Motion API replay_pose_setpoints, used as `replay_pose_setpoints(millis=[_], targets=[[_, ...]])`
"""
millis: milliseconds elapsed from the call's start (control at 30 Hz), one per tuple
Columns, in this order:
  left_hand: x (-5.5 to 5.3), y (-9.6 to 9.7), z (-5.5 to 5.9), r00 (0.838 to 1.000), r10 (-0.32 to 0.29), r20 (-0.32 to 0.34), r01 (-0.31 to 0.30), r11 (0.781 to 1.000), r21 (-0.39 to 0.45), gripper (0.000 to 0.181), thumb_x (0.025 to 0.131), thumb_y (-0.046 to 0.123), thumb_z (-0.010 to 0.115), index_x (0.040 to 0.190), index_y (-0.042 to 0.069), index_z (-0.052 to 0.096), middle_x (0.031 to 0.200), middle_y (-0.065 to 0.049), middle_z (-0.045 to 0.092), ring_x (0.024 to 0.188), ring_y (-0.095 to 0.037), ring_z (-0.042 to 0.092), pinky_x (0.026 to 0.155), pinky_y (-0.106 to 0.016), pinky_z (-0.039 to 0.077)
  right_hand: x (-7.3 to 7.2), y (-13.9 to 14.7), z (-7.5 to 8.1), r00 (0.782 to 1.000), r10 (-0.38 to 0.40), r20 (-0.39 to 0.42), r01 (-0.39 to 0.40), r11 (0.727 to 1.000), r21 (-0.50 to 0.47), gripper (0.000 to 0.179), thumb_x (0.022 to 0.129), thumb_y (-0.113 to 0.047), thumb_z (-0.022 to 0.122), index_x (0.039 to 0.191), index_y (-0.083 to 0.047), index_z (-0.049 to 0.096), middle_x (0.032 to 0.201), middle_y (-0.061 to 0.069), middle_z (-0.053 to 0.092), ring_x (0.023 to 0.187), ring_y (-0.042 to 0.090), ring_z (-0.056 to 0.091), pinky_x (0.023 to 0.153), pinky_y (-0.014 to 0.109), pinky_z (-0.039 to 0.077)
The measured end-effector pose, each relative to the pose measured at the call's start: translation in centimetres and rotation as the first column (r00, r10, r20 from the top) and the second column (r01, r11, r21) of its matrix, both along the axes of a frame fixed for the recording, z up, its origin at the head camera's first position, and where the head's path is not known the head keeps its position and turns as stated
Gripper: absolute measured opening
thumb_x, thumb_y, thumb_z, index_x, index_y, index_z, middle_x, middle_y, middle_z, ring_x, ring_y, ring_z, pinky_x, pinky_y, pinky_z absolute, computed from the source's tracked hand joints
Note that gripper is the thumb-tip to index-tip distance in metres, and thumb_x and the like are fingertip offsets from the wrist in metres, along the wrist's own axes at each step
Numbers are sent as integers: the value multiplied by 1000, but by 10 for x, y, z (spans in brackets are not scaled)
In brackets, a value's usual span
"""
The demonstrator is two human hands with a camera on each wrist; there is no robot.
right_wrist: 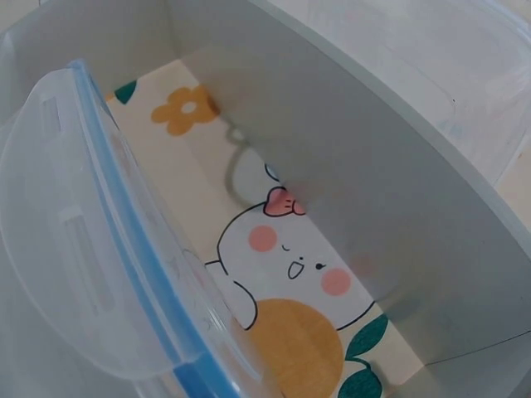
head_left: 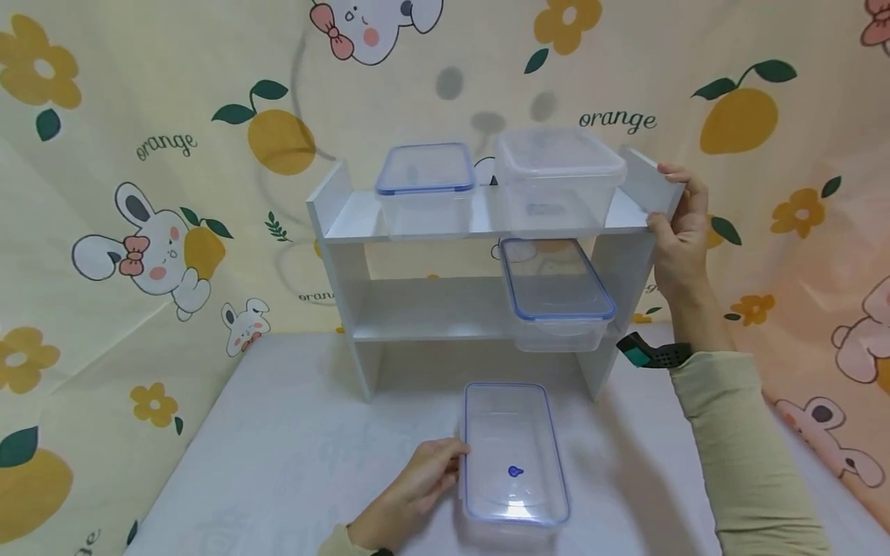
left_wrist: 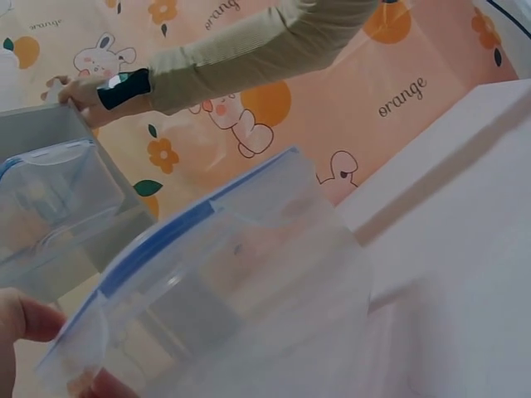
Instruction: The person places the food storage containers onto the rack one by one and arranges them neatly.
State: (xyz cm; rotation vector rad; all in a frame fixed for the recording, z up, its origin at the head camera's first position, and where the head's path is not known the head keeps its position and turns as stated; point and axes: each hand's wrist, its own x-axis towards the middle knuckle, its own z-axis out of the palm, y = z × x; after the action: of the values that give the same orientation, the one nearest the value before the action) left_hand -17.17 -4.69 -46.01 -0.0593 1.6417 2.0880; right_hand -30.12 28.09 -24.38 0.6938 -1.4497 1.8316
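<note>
A clear box with a blue-rimmed lid (head_left: 513, 455) lies on the white table (head_left: 292, 463) in front of a white two-tier shelf (head_left: 480, 309). My left hand (head_left: 455, 457) holds the box's left side; in the left wrist view the thumb (left_wrist: 25, 319) lies by the box (left_wrist: 232, 282). My right hand (head_left: 667, 197) grips the top of the shelf's right side panel (head_left: 657, 181). The right wrist view shows that side panel (right_wrist: 373, 207) and the blue-rimmed middle-tier box (right_wrist: 108, 249) up close.
The top tier carries a small blue-rimmed box (head_left: 426, 185) and a bigger clear box (head_left: 556, 181). A third lidded box (head_left: 556, 293) juts over the front of the middle tier at the right. A cartoon-print cloth (head_left: 139, 232) hangs behind.
</note>
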Motion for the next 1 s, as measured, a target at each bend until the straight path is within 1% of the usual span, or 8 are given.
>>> replay_pose_setpoints(millis=[67,133,200,267,367,567,733,1000], targets=[[0,-2,1,1000,1,-11,-1,1000,3,37,91,13,57,117,-13,55,93,1,56,84,-8,51,75,-16,49,0,-1,1,1000,0,5,0,1000,1,50,88,16,37,126,-16,45,146,3,39,129,24,37,120,45,30],[0,-5,2,1000,0,-16,0,1000,3,42,91,14,57,121,-15,53,97,-1,58,85,-8,52,76,-16,49,-1,-1,1,1000,0,-3,0,1000,2,50,88,16,37,126,-15,45,147,4,39,129,25,38,119,45,31],[0,-7,3,1000,1,-18,-1,1000,-4,45,92,15,56,124,-16,51,99,-2,59,86,-8,52,76,-16,48,-1,-1,0,1000,-3,-9,3,1000,5,49,88,16,38,125,-15,45,147,5,39,128,25,38,119,45,33],[0,-9,3,1000,1,-11,-1,1000,-9,46,92,15,57,125,-16,50,100,-2,59,86,-8,52,76,-16,48,-1,-1,0,1000,1,2,-1,1000,4,49,89,16,38,125,-16,45,147,5,39,128,24,38,120,45,31],[0,-10,4,1000,9,-21,-10,1000,-19,45,91,15,57,124,-16,50,98,-1,59,86,-8,53,76,-16,49,0,0,0,1000,2,16,-2,1000,6,49,89,16,37,125,-17,44,146,1,39,128,23,37,121,45,29],[0,-14,8,999,38,-38,-38,999,-17,43,89,12,56,120,-17,51,91,3,59,82,-6,56,76,-14,51,1,1,-1,1000,1,31,-1,1000,2,50,89,16,37,126,-18,44,146,-1,39,129,22,36,121,45,27],[-2,-18,12,999,18,-46,-18,1000,-6,47,90,12,55,124,-20,46,89,3,60,81,-4,57,76,-12,51,1,2,-2,999,-1,35,1,1000,-5,50,89,16,37,125,-18,44,146,0,39,129,21,36,122,45,26],[-4,-23,20,999,-3,-54,2,1000,-15,47,90,13,54,122,-20,48,93,1,59,84,-5,58,78,-12,52,0,0,0,1000,-5,27,5,1000,-7,51,87,15,35,126,-17,44,146,4,39,128,22,37,123,47,23]])
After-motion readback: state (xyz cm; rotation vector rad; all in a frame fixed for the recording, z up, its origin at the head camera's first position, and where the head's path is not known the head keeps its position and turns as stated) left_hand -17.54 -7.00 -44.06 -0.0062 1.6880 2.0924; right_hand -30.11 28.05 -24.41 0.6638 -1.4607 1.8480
